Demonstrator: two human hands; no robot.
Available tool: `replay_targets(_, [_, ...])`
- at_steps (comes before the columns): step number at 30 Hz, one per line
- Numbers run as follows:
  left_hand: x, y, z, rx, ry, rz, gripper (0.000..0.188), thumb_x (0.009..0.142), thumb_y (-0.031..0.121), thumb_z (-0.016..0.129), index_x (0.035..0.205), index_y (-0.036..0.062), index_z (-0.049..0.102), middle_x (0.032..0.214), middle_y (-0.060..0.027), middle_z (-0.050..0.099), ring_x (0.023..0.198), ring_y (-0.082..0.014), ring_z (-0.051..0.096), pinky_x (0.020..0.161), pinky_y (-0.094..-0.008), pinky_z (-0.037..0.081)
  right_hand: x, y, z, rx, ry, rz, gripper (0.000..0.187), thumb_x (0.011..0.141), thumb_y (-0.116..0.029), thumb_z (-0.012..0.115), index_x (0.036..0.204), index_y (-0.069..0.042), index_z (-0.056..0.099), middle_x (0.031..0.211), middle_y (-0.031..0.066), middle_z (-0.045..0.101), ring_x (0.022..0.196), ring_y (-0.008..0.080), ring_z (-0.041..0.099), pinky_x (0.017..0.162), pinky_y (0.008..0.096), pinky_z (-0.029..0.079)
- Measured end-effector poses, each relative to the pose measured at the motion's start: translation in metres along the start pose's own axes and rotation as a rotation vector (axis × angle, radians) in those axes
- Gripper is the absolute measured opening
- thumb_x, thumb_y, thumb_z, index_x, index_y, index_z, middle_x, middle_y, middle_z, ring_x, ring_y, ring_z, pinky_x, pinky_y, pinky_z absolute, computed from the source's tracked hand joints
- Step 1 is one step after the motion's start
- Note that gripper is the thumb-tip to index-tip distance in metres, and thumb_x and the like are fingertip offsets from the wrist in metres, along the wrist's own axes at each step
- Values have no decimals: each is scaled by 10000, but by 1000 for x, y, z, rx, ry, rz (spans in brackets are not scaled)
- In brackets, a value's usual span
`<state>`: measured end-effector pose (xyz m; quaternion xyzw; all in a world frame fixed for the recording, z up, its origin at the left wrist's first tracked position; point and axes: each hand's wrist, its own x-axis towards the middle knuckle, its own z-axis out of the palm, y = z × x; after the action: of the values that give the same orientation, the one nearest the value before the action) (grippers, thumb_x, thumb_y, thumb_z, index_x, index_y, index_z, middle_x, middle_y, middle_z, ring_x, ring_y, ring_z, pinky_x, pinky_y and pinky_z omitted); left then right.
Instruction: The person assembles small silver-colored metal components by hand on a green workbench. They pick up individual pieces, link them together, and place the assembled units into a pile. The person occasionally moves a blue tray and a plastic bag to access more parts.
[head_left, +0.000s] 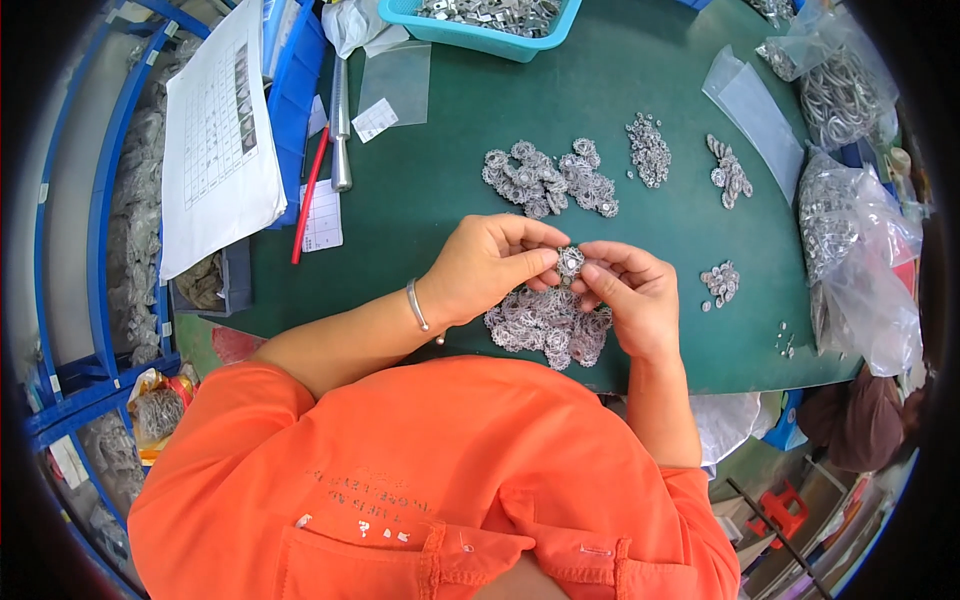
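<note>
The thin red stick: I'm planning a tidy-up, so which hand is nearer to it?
Left. The left hand is to the right of the thin red stick; the right hand is farther right.

The little rosette (570, 262) looked metallic and rough-edged to me; the bracelet (415, 304) was smooth, shiny metal, the basket (485, 41) glossy plastic, the shirt (560, 430) matt cloth, the tabletop (425, 180) smooth and dull.
</note>
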<state>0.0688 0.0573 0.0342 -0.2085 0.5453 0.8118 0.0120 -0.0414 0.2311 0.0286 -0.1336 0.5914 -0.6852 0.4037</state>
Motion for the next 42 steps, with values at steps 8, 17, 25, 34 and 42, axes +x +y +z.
replay_targets(8, [1, -6, -1, -61, 30, 31, 193, 900, -3, 652, 1085, -57, 638, 977, -115, 685, 881, -193, 700, 797, -295, 581, -1, 2, 1, -9, 28, -5, 198, 880, 50, 654, 1074, 86, 657, 894, 131, 707, 778, 166, 706, 661, 256, 595])
replay_targets(17, [3, -8, 2, -49, 54, 9, 198, 884, -39, 658, 1080, -67, 645, 987, -122, 686, 890, -196, 699, 806, -299, 583, -2, 5, -4, -17, 11, -26, 198, 873, 79, 645, 1070, 86, 664, 907, 139, 711, 804, 179, 712, 687, 262, 599])
replay_targets(25, [2, -6, 2, -29, 57, -20, 176, 888, -35, 657, 1060, -69, 662, 971, -131, 702, 878, -182, 700, 802, -285, 581, -4, 8, -3, -81, 25, -42, 186, 885, 57, 653, 1070, 64, 673, 930, 116, 711, 806, 159, 708, 661, 237, 578])
replay_targets(34, [1, -5, 3, -2, 52, -11, 168, 890, -29, 658, 1054, -65, 670, 963, -131, 706, 876, -182, 704, 799, -282, 580, -3, 12, -4, -155, 3, -167, 165, 883, 61, 652, 1044, 47, 684, 955, 93, 674, 807, 145, 698, 640, 215, 559])
replay_targets(42, [2, -5, 2, -8, 48, 1, 170, 886, -38, 659, 1054, -65, 671, 966, -131, 705, 877, -187, 705, 804, -283, 581, -1, 11, -3, -210, 9, -228, 139, 873, 68, 656, 1005, 45, 693, 934, 90, 675, 772, 128, 687, 618, 208, 547])
